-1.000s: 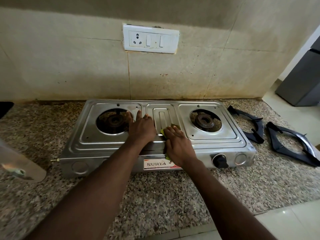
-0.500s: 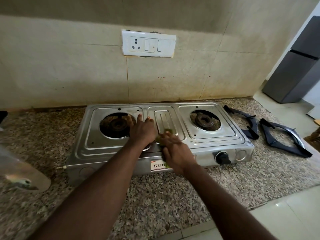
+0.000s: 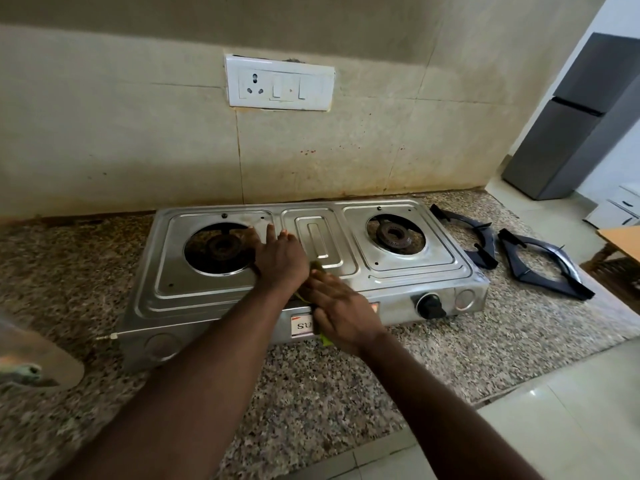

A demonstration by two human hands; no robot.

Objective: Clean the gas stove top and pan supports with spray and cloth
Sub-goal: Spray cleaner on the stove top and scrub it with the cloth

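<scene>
at the stove's front edge the right grip [image 3: 341,313] lies flat, fingers fairly straight, pressing a soft yellow-green cloth [image 3: 317,267] that drapes over the lip onto the label. the left grip [image 3: 280,261], flat and holding nothing, braces the gas stove [image 3: 207,296] beside the rusty left burner [image 3: 221,249]. press evenly and follow the stamped ridges; grime likely lodges there in the glossy steel. farther right, two black angular pan supports [image 3: 547,268] lie on the speckled granite table [image 3: 311,393].
</scene>
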